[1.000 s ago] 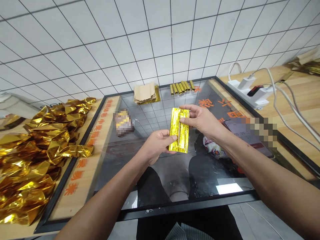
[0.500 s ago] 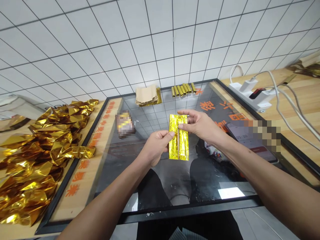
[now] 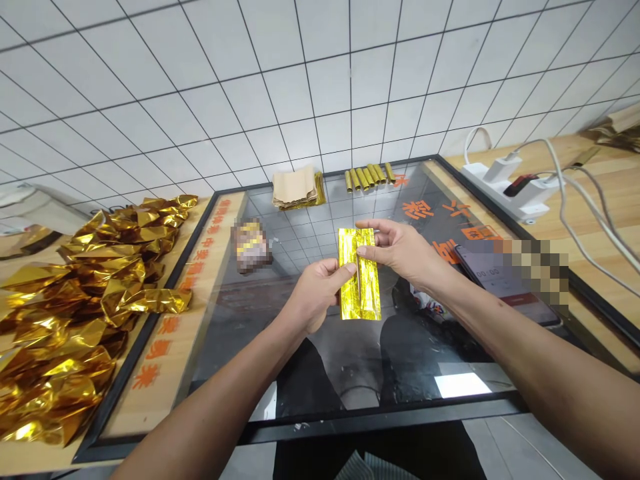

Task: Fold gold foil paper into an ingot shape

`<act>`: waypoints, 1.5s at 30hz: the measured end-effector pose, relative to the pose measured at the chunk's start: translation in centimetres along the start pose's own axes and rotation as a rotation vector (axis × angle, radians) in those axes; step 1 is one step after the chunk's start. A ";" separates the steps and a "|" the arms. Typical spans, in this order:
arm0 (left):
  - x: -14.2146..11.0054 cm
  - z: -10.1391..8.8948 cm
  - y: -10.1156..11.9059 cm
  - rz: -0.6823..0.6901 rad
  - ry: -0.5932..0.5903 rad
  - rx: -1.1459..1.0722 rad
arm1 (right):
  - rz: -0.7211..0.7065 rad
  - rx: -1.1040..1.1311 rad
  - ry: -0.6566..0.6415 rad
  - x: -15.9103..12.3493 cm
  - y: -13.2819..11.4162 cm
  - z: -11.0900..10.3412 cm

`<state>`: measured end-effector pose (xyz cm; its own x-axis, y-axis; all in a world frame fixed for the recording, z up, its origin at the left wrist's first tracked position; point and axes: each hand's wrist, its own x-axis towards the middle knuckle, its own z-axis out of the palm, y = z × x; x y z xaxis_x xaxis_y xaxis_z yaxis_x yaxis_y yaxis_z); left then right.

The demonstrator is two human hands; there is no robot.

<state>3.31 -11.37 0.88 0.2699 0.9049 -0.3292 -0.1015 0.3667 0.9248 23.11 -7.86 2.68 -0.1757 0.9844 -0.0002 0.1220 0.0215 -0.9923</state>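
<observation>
Glass tabletop (image 3: 220,313) beside white tiled wall (image 3: 330,87), gold foil (image 3: 371,290) in grip of left hand (image 3: 316,292) and right hand (image 3: 397,250)

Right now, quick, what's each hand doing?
Left hand: closed, pinching the gold foil, thumb on its left half.
Right hand: closed, pinching the same foil, thumb on its right half.
</observation>
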 end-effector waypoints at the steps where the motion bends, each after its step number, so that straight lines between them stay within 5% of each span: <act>1: 0.0 0.1 0.1 0.002 -0.005 -0.007 | 0.004 0.003 -0.006 0.0 0.1 0.0; 45: 0.0 0.7 -0.2 0.010 0.046 -0.069 | 0.043 0.134 0.016 0.2 0.8 1.3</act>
<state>4.03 -11.60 0.84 0.2245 0.9170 -0.3297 -0.1701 0.3701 0.9133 21.91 -7.85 1.70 -0.1575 0.9866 -0.0424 -0.0024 -0.0433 -0.9991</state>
